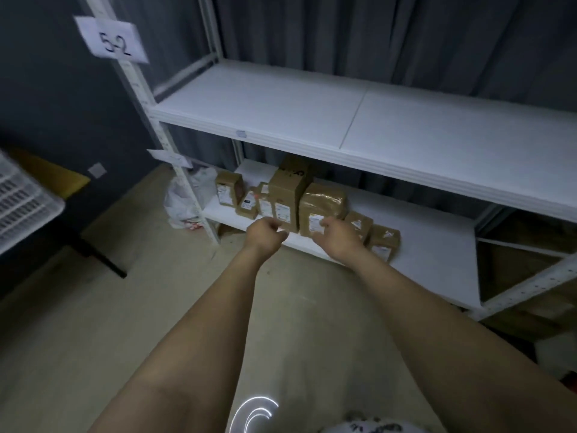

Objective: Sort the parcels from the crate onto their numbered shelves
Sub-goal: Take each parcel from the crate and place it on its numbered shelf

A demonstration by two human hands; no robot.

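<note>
Head view, looking down at a white metal shelving unit (312, 120) against dark grey curtains (374, 35). Both bare arms stretched forward toward the lower shelf (431, 264). Left hand (265, 231) curled loosely, fingers bent inward, at the base of the tall brown carton (288, 195), nothing visibly clasped in it. Right hand (335, 234) pressed against the front of the tape-wrapped parcel (323, 206), fingers around its white label; whether really gripping or merely touching, impossible to tell (motion blur, too).

Row of brown parcels along the front of the lower shelf: a small upright box (229, 189) at the left end, two little ones (248, 204) beside it, then the tall carton, the tape-wrapped parcel touching it, and two more small boxes (384, 242) to the right. Upper shelf board bare white.

Paper tag (112, 40) on the left upright, handwritten, reading something like "5-2"; a second tag (170, 157) lower down, illegible. White plastic bag (187, 201) on the floor behind the upright. Edge of a white slotted crate (22, 201) at far left, on a dark stand with a yellow surface behind.
</note>
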